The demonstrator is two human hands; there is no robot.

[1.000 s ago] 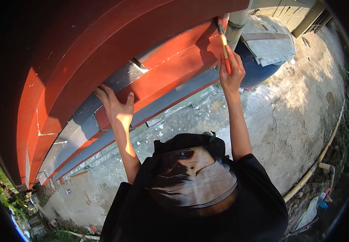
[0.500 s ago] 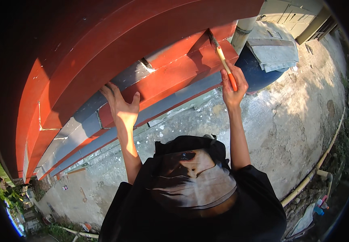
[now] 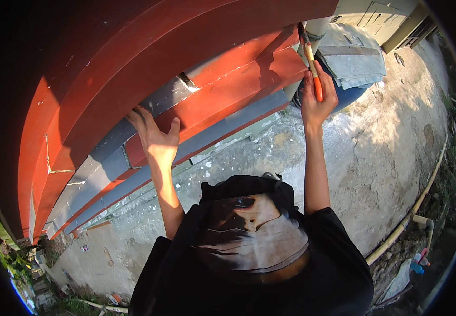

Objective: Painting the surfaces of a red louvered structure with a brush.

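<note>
My right hand [image 3: 318, 100] is closed round the orange end of a paintbrush [image 3: 311, 60], whose pale middle runs up to dark bristles. The bristles are at the right end of the red-painted ledge [image 3: 233, 92], close beside a pale vertical pipe [image 3: 317, 27]; whether they touch the ledge is hard to tell. Farther left, my left hand [image 3: 157, 138] lies with fingers spread on the grey strip between the red ledge and the large red beam [image 3: 186, 37]. Its fingertips reach under the beam's shaded edge. Nothing is held in it.
A blue drum [image 3: 344, 97] stands right of the ledge, covered by grey sheets [image 3: 352, 58]. Below the ledge runs a grey step [image 3: 233, 121] above the rough concrete ground [image 3: 391, 158]. A long yellowish pipe [image 3: 396, 239] follows the ground's right edge, beside plants and litter.
My right hand has moved right and slightly up with the paintbrush, from the inner corner of the ledge to its right end. My left hand stays on the grey strip.
</note>
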